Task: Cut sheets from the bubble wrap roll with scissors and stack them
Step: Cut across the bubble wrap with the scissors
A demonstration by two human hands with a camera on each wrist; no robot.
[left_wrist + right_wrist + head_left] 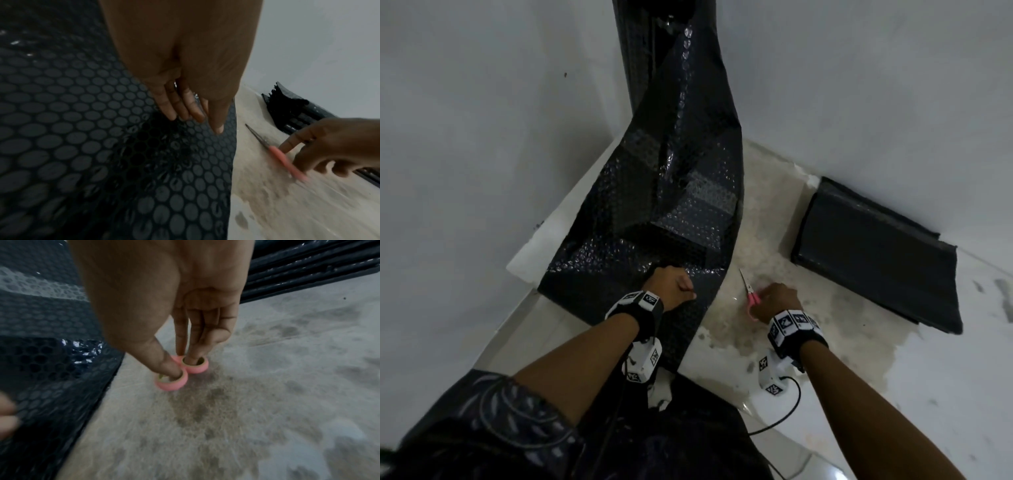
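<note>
In the corner of the room, the black bubble wrap roll (640, 51) stands upright against the wall, and its loose web (654, 212) runs down from it and lies flat on the floor toward the person. It is the largest thing here, so I judge the cut goes well only if this web stays flat and a little stretched. The left hand (674, 284) rests on the web near its right edge; from the wrist view its fingers (179, 107) are nearly straight and press the wrap down, holding nothing. It should hold close to the cutting line, I think, so the film does not bunch before the blades. To the right, against the other wall, lies the stack of cut sheets (876, 253), well apart from the web; the number of sheets in it I cannot count. The smallest thing is the pair of pink scissors (750, 291), lying on the stained floor (808, 342) just beside the web's edge, blades together. The right hand (777, 301) has its thumb in one ring and a finger in the other, so it grips the handles. The step in hand seems to be lifting the scissors and opening them at the edge. I count one roll, one stack, one pair of scissors and two hands.
</note>
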